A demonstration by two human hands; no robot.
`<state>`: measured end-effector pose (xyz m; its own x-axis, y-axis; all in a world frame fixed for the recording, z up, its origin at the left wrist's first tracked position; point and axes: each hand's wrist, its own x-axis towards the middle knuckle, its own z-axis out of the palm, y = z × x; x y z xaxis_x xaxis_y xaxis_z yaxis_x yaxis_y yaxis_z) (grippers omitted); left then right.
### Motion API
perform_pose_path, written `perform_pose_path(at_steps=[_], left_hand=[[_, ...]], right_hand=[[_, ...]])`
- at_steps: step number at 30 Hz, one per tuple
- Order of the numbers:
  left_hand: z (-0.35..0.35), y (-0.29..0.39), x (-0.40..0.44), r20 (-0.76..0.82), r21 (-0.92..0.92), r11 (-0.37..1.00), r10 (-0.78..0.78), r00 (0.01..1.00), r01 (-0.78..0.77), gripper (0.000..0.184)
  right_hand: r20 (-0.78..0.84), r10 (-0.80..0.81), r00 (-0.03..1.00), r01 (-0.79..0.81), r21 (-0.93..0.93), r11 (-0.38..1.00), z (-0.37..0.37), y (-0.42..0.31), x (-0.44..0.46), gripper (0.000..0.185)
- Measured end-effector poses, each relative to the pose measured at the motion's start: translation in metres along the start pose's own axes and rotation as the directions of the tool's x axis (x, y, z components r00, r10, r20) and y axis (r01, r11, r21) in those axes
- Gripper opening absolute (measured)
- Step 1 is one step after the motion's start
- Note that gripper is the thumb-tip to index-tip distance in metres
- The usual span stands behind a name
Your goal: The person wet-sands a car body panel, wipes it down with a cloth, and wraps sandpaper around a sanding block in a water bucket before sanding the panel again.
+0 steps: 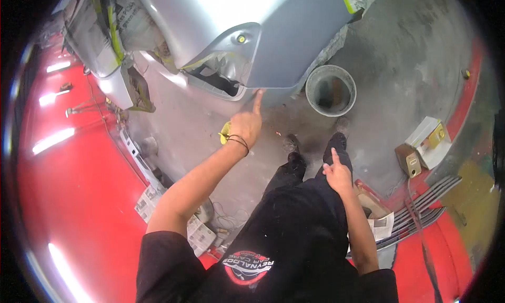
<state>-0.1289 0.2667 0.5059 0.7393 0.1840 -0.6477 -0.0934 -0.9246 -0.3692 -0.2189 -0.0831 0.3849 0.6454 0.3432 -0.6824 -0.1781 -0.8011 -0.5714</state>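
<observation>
Silver-grey, smoothly curved car body panel (pixel 286 48) fills the top of the view, ahead of the person, above the grey floor. The left hand (pixel 246 127) points its index finger at the panel's lower edge; actual contact cannot be told, nor whether its palm grips the crumpled yellow cloth (pixel 225 133) beside it. The right hand (pixel 339 175), well apart, extends its index finger, free of anything visible. A light fingertip, a straight wrist and feet clear of the round grey bucket (pixel 315 86) would probably serve best along that edge.
</observation>
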Motion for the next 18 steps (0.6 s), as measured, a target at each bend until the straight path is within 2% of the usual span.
perform_pose_path(at_steps=[2,4,6,9,11,13,14,16,17,18], left_hand=[[0.005,-0.005,0.007,0.03,0.026,1.0,0.009,1.0,-0.01,0.103],[0.029,-0.004,0.008,-0.205,0.077,0.997,0.035,0.978,-0.019,0.104],[0.033,-0.008,0.007,-0.294,0.101,0.995,0.054,0.954,-0.025,0.105],[0.03,-0.012,0.012,-0.192,0.085,0.996,0.041,0.98,-0.025,0.103],[0.028,-0.009,0.011,-0.087,0.096,0.995,0.036,0.996,-0.028,0.097],[0.037,-0.004,-0.01,-0.085,-0.015,0.99,0.141,0.986,-0.143,0.083],[0.044,-0.001,-0.025,-0.09,-0.072,0.978,0.191,0.978,-0.197,0.077],[0.073,0.013,-0.055,0.025,-0.061,0.937,0.345,0.938,-0.343,0.043],[0.1,0.019,-0.07,0.083,-0.1,0.903,0.426,0.901,-0.418,0.031],[0.131,0.027,-0.084,0.137,-0.143,0.863,0.502,0.854,-0.484,0.027]], right_hand=[[-0.059,0.04,0.997,-0.033,0.111,0.993,0.005,0.015,-0.011,0.078],[-0.094,0.065,0.993,-0.048,0.168,0.985,0.013,0.019,-0.018,0.075],[-0.128,0.076,0.989,-0.051,0.185,0.981,0.023,0.014,-0.024,0.072],[-0.119,0.089,0.989,-0.067,0.178,0.982,0.038,-0.002,-0.031,0.069],[-0.125,0.072,0.99,-0.058,0.108,0.992,0.051,-0.012,-0.034,0.067],[-0.113,0.063,0.992,-0.053,0.093,0.994,0.063,-0.018,-0.041,0.061],[-0.12,0.023,0.992,-0.02,0.027,0.999,0.067,-0.021,-0.046,0.059],[-0.126,-0.055,0.991,0.042,-0.103,0.994,0.072,-0.03,-0.057,0.055],[-0.13,-0.049,0.99,0.033,-0.124,0.992,0.076,-0.035,-0.065,0.047],[-0.075,-0.057,0.996,0.044,-0.16,0.986,0.078,-0.04,-0.073,0.045]])
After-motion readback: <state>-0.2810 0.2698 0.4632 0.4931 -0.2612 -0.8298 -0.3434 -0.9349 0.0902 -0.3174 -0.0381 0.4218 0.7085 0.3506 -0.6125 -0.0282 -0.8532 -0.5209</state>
